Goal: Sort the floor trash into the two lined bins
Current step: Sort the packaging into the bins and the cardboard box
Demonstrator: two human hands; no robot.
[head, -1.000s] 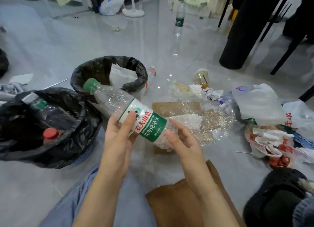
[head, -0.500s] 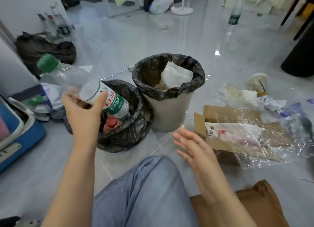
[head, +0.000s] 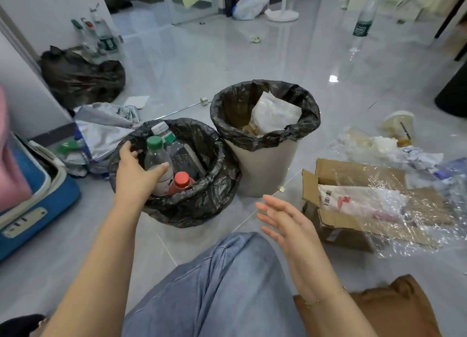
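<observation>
Two black-lined bins stand side by side on the floor. In the left bin (head: 217,185) a clear green-capped bottle (head: 158,157) stands upright among other bottles, one with a red cap (head: 181,181). My left hand (head: 135,176) is over this bin's near rim, fingers spread; the thumb lies against the green-capped bottle and the fingertips reach the liner. The right bin (head: 267,170) holds a crumpled clear bag (head: 274,114). My right hand (head: 286,227) hovers empty with straight fingers above the floor, in front of the right bin.
A flattened cardboard box under clear film (head: 374,205) lies to the right, with tissue, wrappers and a drink cup (head: 400,127) behind it. A blue case (head: 38,203) and a full black sack (head: 80,79) sit at the left. A lone bottle (head: 364,16) stands far back.
My left hand has carried the green-capped bottle down from the air into the left bin, and its grip has loosened. The right hand has stayed open in about the same place.
</observation>
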